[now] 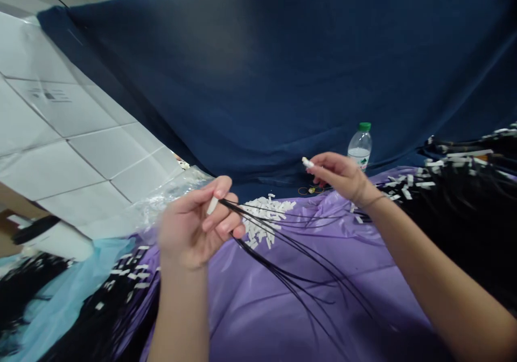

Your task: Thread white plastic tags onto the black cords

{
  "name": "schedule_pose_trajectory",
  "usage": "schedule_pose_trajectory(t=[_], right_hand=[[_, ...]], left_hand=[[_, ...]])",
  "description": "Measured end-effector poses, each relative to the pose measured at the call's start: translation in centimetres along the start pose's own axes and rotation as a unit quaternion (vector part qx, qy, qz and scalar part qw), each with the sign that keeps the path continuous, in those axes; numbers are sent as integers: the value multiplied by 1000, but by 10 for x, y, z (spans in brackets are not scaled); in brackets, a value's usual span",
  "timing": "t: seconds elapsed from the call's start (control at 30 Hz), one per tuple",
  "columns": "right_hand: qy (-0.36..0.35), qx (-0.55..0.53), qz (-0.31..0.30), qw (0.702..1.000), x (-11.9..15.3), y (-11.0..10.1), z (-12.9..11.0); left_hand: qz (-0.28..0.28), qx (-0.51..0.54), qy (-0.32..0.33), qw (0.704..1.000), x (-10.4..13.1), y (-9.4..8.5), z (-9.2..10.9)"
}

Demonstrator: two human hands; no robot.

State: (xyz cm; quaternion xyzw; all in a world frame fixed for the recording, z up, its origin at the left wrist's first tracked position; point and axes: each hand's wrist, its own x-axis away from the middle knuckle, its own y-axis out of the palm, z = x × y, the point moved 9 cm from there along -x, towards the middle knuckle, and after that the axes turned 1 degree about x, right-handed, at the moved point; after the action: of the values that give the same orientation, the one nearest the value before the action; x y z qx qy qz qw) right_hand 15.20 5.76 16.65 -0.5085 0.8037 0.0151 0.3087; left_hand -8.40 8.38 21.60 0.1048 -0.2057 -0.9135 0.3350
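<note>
1. Black thin cords (291,254) were gripped at their ends by the left hand (194,224), over the purple sheet (262,303).
2. One small white piece (307,162) was pinched by the right hand (339,176), above the sheet.
3. Loose white pieces (262,216) were heaped on the sheet between both hands.
4. A water bottle (360,145) was stood behind the sheet.

Your view is evenly lit from above, dim across the blue backdrop (283,71). Your left hand (194,227) smears with motion blur (the right stays sharper), and wide-angle distortion bends the edges.
</note>
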Motion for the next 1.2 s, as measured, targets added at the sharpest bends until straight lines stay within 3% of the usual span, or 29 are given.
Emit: schedule_pose_trajectory(t=[0.1, 0.23, 0.37, 0.47, 0.53, 0.67, 0.9, 1.1, 1.2], right_hand=[[-15, -100, 57, 993, 13, -41, -34], [18, -128, 57, 990, 35, -62, -42], [115, -125, -55, 984, 66, -31, -4], [193, -120, -99, 969, 97, -1, 33], [226, -142, -97, 959, 115, 14, 51], [247, -155, -84, 953, 134, 32, 69], [152, -99, -59, 982, 140, 33, 66], [110, -14, -37, 993, 142, 33, 65], [123, 3, -22, 992, 146, 30, 66]], left_hand=[[-52, 100, -64, 992, -22, 11, -36], [-102, 140, -208, 963, -53, 17, -129], [-133, 123, -303, 935, -66, 8, -225], [-148, 131, -331, 923, -59, 2, -264], [-166, 132, -335, 918, -53, 2, -274], [-193, 105, -327, 919, -47, 5, -276], [-179, 47, -386, 904, -42, 4, -284], [-175, 33, -350, 920, -45, 6, -280], [-179, 31, -343, 921, -46, 8, -279]])
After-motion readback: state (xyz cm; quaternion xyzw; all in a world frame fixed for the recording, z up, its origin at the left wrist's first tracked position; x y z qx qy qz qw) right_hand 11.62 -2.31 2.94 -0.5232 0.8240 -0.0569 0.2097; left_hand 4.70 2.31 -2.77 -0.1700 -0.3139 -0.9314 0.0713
